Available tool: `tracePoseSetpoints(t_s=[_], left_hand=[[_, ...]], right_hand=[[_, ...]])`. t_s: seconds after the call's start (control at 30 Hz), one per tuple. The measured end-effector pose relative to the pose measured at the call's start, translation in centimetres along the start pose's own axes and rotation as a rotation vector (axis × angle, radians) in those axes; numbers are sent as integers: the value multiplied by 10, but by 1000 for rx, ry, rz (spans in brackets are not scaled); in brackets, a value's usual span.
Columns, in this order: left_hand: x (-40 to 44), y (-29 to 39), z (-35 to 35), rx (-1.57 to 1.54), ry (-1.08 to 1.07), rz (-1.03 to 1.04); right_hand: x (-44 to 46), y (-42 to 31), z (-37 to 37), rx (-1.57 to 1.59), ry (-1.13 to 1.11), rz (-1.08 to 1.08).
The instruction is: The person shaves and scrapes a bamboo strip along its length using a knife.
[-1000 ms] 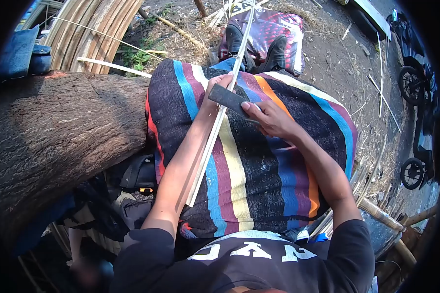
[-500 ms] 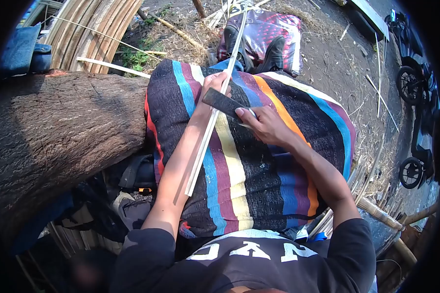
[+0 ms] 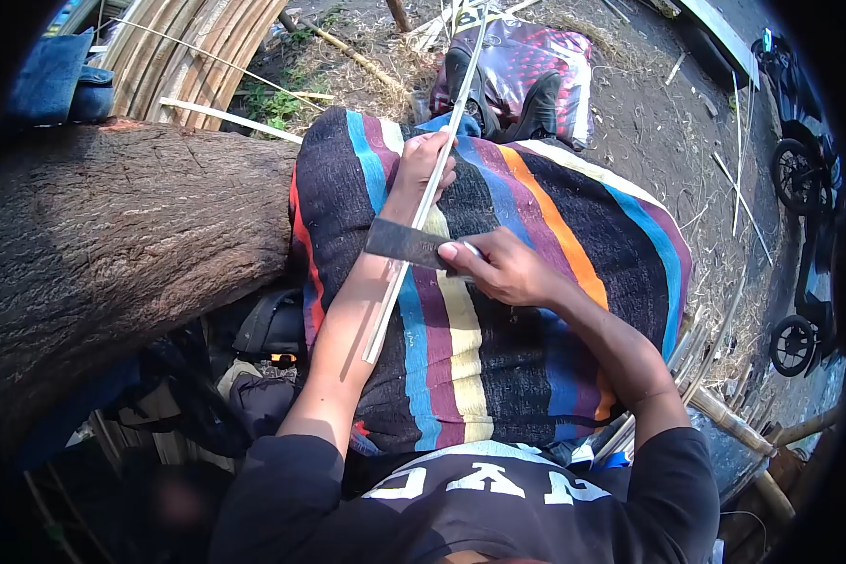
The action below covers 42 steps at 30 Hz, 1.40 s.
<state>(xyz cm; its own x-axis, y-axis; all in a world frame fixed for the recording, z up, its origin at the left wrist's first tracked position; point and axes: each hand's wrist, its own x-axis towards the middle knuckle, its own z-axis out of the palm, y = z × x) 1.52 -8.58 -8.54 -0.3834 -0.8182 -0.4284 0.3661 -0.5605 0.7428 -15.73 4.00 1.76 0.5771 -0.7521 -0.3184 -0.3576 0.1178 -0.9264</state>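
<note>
My left hand [image 3: 425, 162] is closed around a long, pale bamboo strip [image 3: 462, 101]. The strip runs from the top of the view down over my left forearm, slanting toward my body. In my right hand [image 3: 511, 269] is a knife with a broad, dark, square-ended blade [image 3: 397, 242]; its handle is mostly hidden by the fingers. The blade lies across the strip, below my left hand. Beneath both hands a striped cloth [image 3: 559, 352] covers my lap.
A thick log [image 3: 132, 226] lies on the left, with curved bundled slats [image 3: 183, 52] behind it. Dark shoes [image 3: 539, 105] rest by a patterned sack [image 3: 573, 66] ahead. Bamboo poles [image 3: 733, 420] are at lower right, and a parked motorbike [image 3: 797, 174] stands far right.
My right hand has drawn the knife along the strip toward my body, farther from my left hand. The left hand keeps its grip on the strip, and the whole view has shifted slightly.
</note>
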Motion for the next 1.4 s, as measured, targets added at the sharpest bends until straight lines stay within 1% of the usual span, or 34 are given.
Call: tracePoseSetpoints(t_s=[0.03, 0.07, 0.13, 0.2, 0.23, 0.27, 0.33, 0.37, 0.4, 0.47, 0.53, 0.57, 0.6, 0.63, 0.67, 0.7, 0.73, 0.8, 0.83, 0.87, 0.9, 0.93, 1.0, 1.07, 1.1, 1.13, 1.17, 1.2, 1.23, 1.27, 1.3, 1.33, 1.37, 1.4], left_hand=[[2, 0, 0, 10, 34, -27], [3, 1, 3, 18, 65, -49], [2, 1, 7, -23, 104, -44], [1, -1, 4, 4, 62, 14], [0, -2, 4, 0, 44, 21], [0, -2, 3, 1, 50, 18], [1, -1, 4, 27, 67, -5], [2, -1, 3, 5, 56, -1], [0, -1, 4, 4, 53, -1], [-1, 1, 7, 34, 103, 6], [-2, 2, 10, 37, 122, 8], [-4, 6, 15, 58, 126, -8], [-8, 10, 20, 82, 132, -26], [-3, 6, 12, 35, 75, -6], [0, 1, 4, 41, 79, -13], [0, 2, 2, 33, 81, -19], [0, 3, 1, 19, 82, -18], [2, 4, 0, -9, 32, -1], [4, 3, -1, -26, 18, 13], [3, 0, -2, -44, 10, 22], [1, 1, -1, -47, 18, 19], [1, 3, 2, -22, 15, 33], [0, 4, 4, 11, 13, 39], [0, 3, 5, 64, 93, 33], [1, 4, 4, 59, 61, 42], [3, 4, 4, 56, 59, 48], [2, 5, 7, 83, 83, 29], [4, 3, 6, 109, 108, 8], [13, -4, -11, 109, 20, 43], [-17, 3, 20, 130, 22, 292], [-20, 9, 29, 143, 50, 210], [-20, 11, 34, 158, 76, 128], [-10, 6, 24, 140, 0, 129], [-5, 1, 19, 139, -5, 127]], right_hand=[[8, 12, -1, 42, 178, -10], [9, 9, -10, -62, 229, 81], [0, 4, -9, -77, 214, 34], [-11, -1, 7, -70, -46, 24], [-17, -7, 16, -2, -78, -112], [-18, -8, 19, -93, -110, -147], [-9, -9, 10, -4, -34, -122], [-1, 1, 7, 15, 55, 49], [2, 3, 2, -30, 165, 14], [1, 22, 16, -211, 363, -426], [-20, -6, 19, -89, -12, -104], [-30, -19, 25, -102, -161, -67], [-34, -20, 33, -180, -204, -106], [-33, -24, 31, -164, -194, -75], [-30, -29, 27, -147, -180, -43], [-25, -19, 23, -108, -105, -30], [-20, -6, 19, -243, 24, -153], [-15, 2, 22, -361, 117, -254], [-23, 3, 27, -286, 52, -178], [-33, -14, 34, -206, -18, -99], [-36, -23, 40, -146, -143, -149], [-41, -35, 42, -78, -220, -129], [-43, -45, 40, -236, -285, -179], [-41, -39, 31, -19, -221, -188], [-39, -38, 23, 137, -169, -202], [-38, -36, 14, 194, -113, -177], [-37, -30, 3, 261, -65, -90], [-31, -21, -2, 320, 85, -115], [-25, -14, -14, 295, 187, -68], [-15, -1, -26, 243, 253, 38], [-7, 14, -35, 129, 349, 130], [-1, 27, -43, 21, 371, 160], [3, 42, -49, -31, 369, 136], [5, 48, -51, -83, 364, 111]])
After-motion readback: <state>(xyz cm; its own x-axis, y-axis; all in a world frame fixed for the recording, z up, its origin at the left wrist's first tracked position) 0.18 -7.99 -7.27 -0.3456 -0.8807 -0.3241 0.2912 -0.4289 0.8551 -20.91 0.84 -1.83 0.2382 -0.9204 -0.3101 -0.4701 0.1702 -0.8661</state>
